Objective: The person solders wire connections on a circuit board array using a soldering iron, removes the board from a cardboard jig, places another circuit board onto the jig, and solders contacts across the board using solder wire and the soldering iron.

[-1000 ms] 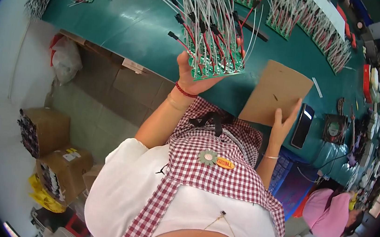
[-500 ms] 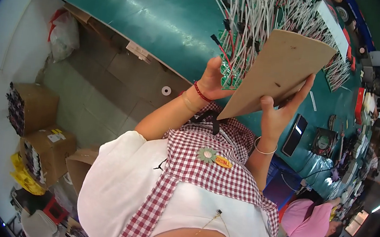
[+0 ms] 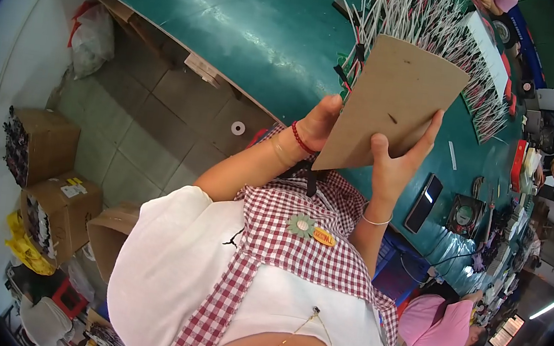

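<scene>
"So, gripping what with the right hand (image 3: 397,166)?"

"Holding a brown cardboard sheet (image 3: 395,97), with the thumb pressed on its near face and the fingers along and behind the right-hand edge."

"And with the left hand (image 3: 315,128)?"

"Half covered, just left of the sheet. Showing a raised thumb close by the edge, with the other fingers out of sight. Can't tell how far closed, nor how firmly on anything."

"Able to see the wired board (image 3: 360,51)?"

"Only in part: just beyond the left thumb, with black connectors poking out past the sheet. Mostly blocked by the cardboard."

"And near the right hand?"

"Look to its right on the green table (image 3: 237,39) for a dark phone (image 3: 424,202), then a black device with a round centre (image 3: 465,215). Spot a thin white strip (image 3: 452,155) past the fingertips, too."

"Farther out?"

"Beyond both hands, find a dense crowd of other boards (image 3: 435,41), bristling with pale wires. Left of the left hand, see a white ring (image 3: 238,127) on the floor, then, much farther off, a plastic bag (image 3: 92,42) and a cardboard box (image 3: 54,148). Well to the right of the right hand, toward the body, notice a co-worker in pink (image 3: 433,327)."
</scene>
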Demonstrator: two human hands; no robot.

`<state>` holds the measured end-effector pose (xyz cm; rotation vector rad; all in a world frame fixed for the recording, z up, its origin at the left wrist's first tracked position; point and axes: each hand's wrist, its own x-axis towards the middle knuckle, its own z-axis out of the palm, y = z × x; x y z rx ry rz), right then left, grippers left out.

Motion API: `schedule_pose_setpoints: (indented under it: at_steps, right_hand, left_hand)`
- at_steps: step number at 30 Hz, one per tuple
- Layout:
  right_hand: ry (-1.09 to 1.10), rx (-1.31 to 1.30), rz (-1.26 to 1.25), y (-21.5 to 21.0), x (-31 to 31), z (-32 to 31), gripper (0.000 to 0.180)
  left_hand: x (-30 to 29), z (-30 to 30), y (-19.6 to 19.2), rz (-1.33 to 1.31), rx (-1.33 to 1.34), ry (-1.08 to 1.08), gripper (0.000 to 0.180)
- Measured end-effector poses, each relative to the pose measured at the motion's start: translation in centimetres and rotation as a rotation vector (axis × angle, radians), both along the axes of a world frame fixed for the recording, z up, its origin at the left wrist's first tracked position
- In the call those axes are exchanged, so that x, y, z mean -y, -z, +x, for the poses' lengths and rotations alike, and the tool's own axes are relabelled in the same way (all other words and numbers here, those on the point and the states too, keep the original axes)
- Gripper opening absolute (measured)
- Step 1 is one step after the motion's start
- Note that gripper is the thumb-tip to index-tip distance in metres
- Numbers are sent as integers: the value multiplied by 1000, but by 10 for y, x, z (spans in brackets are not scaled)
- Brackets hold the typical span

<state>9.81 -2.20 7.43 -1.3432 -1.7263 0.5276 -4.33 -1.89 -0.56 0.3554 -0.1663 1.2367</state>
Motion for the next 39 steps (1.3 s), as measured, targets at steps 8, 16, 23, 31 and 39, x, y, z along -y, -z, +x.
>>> schedule_pose_setpoints:
  at_steps: [8, 16, 23, 31, 39]
  right_hand:
    - [14, 110, 4, 4, 2, 5, 115]
    - [2, 189, 64, 3, 1, 9, 101]
    - [-2, 399, 94, -8, 4, 12, 77]
    - [-154, 179, -34, -22, 7, 10, 71]
    - [-294, 69, -142, -25, 4, 14, 68]
  left_hand:
    - [-7, 5, -6, -26, -101, -5, 89]
    - [-13, 11, 14, 3, -109, 44, 81]
    - [-22, 7, 4, 127, -346, -64, 81]
    - [-19, -9, -32, 199, -616, -104, 94]
    - [-7, -7, -27, 147, -701, -85, 105]
